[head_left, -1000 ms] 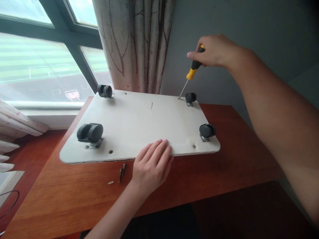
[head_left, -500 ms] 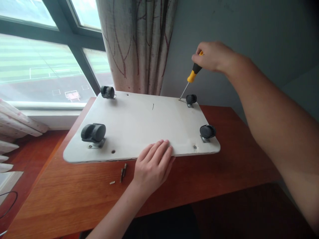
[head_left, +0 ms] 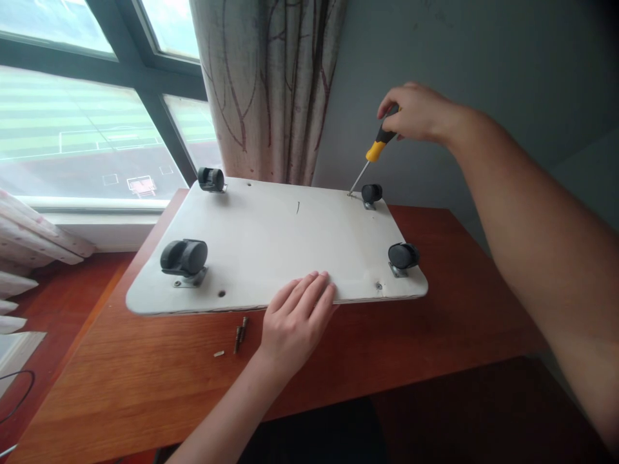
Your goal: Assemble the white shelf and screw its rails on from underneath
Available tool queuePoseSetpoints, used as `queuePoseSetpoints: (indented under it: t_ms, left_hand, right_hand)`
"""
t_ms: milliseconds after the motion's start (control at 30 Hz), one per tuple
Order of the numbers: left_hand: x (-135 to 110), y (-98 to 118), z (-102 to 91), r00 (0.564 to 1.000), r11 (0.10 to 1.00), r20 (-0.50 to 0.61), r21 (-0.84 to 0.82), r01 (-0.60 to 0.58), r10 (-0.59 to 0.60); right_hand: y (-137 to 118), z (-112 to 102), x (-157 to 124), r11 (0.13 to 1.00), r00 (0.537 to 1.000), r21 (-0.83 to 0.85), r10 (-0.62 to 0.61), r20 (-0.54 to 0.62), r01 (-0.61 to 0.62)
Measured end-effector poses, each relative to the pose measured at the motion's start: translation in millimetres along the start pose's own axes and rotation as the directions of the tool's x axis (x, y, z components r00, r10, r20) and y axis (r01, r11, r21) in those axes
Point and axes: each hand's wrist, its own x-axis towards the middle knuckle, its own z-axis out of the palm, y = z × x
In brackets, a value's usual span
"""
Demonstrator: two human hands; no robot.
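A white board [head_left: 261, 245] lies on the table with a black caster wheel near each corner. My left hand [head_left: 294, 316] rests flat on its near edge, fingers stretched out over the surface. Up at the right, my right hand [head_left: 411, 113] is closed around the handle of a yellow and black screwdriver [head_left: 376, 151]. The tilted shaft meets the board's far edge, with the tip at a screw hole beside the far-right caster [head_left: 371, 194]. Whether a screw sits under the tip is too small to tell. Nearest the front right is another caster [head_left: 403, 256].
Two screws [head_left: 240, 335] and a small pale piece [head_left: 219, 353] lie on the brown wooden table [head_left: 145, 380], left of my left hand. Behind the board hang a patterned curtain [head_left: 271, 90] and a grey wall [head_left: 435, 45]. A window [head_left: 72, 135] is at the left.
My right hand has shifted slightly right on the screwdriver handle, its fingers changing their hold. The screwdriver tip remains at the same hole, and my left hand stays on the board.
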Motion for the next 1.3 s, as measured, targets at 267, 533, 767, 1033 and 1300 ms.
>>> queuePoseSetpoints:
  t_ms: [267,533,767,1033,1300]
  left_hand:
    - [0.3,1.0,-0.9,1.0,1.0,-0.01,-0.006,0.001,-0.001]
    - [0.0,1.4,-0.1,1.0,1.0,-0.012,-0.007,0.006,-0.007]
    - [0.4,1.7,-0.5,1.0,1.0,-0.003,-0.012,0.007,-0.007]
    - [0.2,1.2,0.5,1.0,1.0,-0.011,-0.008,0.0,-0.001]
    - [0.5,1.4,0.0,1.0,1.0,-0.014,-0.01,0.003,-0.003]
  right_hand:
    - [-5.0,10.6,-3.9,0.979,0.987,-0.2,0.007,-0.162,-0.04]
    - [1.4,3.8,-6.5,0.998,0.996,0.004,-0.058,-0.073,0.059]
    - [0.1,6.6,-9.8,0.988,0.99,-0.151,0.017,-0.137,-0.038]
    - [2.8,3.2,-11.3,1.0,0.999,0.025,-0.008,-0.032,0.008]
    - [9.0,9.2,-5.1,0.987,0.995,-0.158,0.012,-0.103,-0.028]
